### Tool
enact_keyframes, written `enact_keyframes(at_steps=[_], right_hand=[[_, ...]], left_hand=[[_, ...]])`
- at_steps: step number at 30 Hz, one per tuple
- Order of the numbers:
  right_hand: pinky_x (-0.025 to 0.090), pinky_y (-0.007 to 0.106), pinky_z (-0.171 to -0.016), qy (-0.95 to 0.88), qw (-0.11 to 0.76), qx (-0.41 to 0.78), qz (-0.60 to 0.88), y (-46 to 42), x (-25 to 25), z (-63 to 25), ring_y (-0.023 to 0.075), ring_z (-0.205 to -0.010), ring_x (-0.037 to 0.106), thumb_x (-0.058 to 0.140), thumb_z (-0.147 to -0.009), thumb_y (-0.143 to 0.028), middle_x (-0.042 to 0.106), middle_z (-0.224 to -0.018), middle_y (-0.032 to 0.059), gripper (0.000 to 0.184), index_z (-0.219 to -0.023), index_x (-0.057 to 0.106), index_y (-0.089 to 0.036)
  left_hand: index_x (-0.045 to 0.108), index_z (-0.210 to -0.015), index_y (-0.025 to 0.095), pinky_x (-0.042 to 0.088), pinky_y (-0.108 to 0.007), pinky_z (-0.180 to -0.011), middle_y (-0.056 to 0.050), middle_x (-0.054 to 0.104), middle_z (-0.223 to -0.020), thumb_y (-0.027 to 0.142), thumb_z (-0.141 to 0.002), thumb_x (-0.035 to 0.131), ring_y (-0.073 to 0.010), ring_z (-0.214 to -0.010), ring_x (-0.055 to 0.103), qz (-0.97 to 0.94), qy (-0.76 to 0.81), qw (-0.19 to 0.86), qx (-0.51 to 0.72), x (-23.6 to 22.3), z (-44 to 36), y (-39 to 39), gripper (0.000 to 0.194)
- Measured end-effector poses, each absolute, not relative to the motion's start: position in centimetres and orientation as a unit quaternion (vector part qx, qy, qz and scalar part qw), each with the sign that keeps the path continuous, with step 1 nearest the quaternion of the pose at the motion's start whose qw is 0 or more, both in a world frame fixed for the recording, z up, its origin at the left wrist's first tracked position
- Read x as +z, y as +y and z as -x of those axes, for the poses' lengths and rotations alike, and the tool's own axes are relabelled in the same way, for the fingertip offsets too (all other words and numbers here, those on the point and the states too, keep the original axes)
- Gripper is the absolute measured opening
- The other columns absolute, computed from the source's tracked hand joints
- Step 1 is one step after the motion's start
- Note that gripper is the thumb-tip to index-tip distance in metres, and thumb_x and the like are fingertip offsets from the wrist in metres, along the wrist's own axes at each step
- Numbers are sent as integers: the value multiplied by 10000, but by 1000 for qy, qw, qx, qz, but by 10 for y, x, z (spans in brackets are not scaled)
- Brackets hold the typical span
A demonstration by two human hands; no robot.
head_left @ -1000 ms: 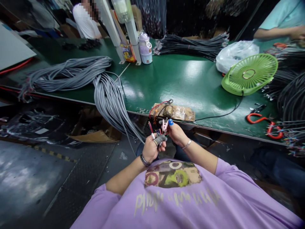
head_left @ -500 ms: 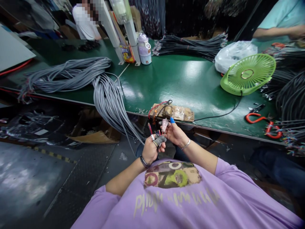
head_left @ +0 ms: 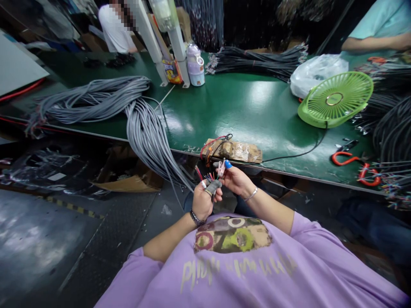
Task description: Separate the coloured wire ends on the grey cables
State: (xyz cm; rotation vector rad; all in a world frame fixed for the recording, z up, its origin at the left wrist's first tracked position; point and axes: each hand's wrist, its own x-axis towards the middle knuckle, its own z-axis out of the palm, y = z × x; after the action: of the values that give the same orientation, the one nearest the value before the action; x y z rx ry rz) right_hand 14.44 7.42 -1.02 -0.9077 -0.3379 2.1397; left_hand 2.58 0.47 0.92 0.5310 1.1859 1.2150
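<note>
My left hand [head_left: 203, 201] is closed around a bundle of thin coloured wires [head_left: 210, 176], whose ends fan out above the fist. A grey cover wraps its thumb. At its left edge a pinkish-red wire end [head_left: 199, 173] with a white sleeve sticks up. Close beside it, my right hand [head_left: 236, 180], with a blue cover [head_left: 227, 164] on the thumb, pinches a small pale pink piece [head_left: 221, 168] against the wires. What kind of piece it is I cannot make out. Just beyond the hands, a taped wooden block [head_left: 245, 152] with red and black leads lies at the bench edge.
Grey cables [head_left: 147, 132] drape over the front edge of the green bench [head_left: 257, 107] at left. On the right are a green fan [head_left: 335, 100], orange-handled cutters [head_left: 345, 158] and black cables. A lilac bottle [head_left: 195, 66] stands behind. Two other people are across the bench.
My right thumb and the pink piece have shifted slightly left and tilted. The wire ends above my left hand lean further left and spread more. Both hands keep their hold.
</note>
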Motion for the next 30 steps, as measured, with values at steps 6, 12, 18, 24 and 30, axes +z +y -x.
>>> enact_keyframes(at_steps=[6,12,18,24,30], right_hand=[[482,209,-553,-137,405,832,353,75,-16,-142,101,-636,574,638,-840,-427,665,-765,20,266,-840,675,-164],[498,215,-535,-150,362,850,351,71,-16,-152,96,-596,562,577,-823,-591,629,-730,13,434,-833,639,-162],[503,204,-536,-192,329,855,352,68,-20,-160,85,-586,545,632,-803,-538,614,-727,15,398,-849,633,-143],[462,190,-500,-241,383,804,387,77,-12,-150,74,-542,496,707,-704,-573,577,-653,-7,439,-772,615,-150],[429,210,-511,-276,440,750,409,72,-17,-143,83,-536,469,634,-686,-693,563,-629,4,544,-725,620,-150]], left_hand=[[570,-706,141,291,-156,-339,12,610,-512,406,-683,722,-73,-357,515,-254,522,635,510,2,-26,6,306],[588,-722,142,319,-157,-345,20,610,-527,393,-713,710,-72,-368,523,-248,509,636,524,0,-19,0,279],[600,-725,138,337,-148,-345,27,610,-536,389,-717,725,-58,-372,516,-258,535,570,568,-2,-12,1,280],[612,-739,144,378,-147,-361,27,620,-539,369,-738,714,-62,-385,534,-328,557,513,564,-6,-14,8,247],[602,-742,147,366,-145,-345,32,616,-529,377,-741,702,-69,-376,538,-336,577,496,555,-4,-15,12,250]])
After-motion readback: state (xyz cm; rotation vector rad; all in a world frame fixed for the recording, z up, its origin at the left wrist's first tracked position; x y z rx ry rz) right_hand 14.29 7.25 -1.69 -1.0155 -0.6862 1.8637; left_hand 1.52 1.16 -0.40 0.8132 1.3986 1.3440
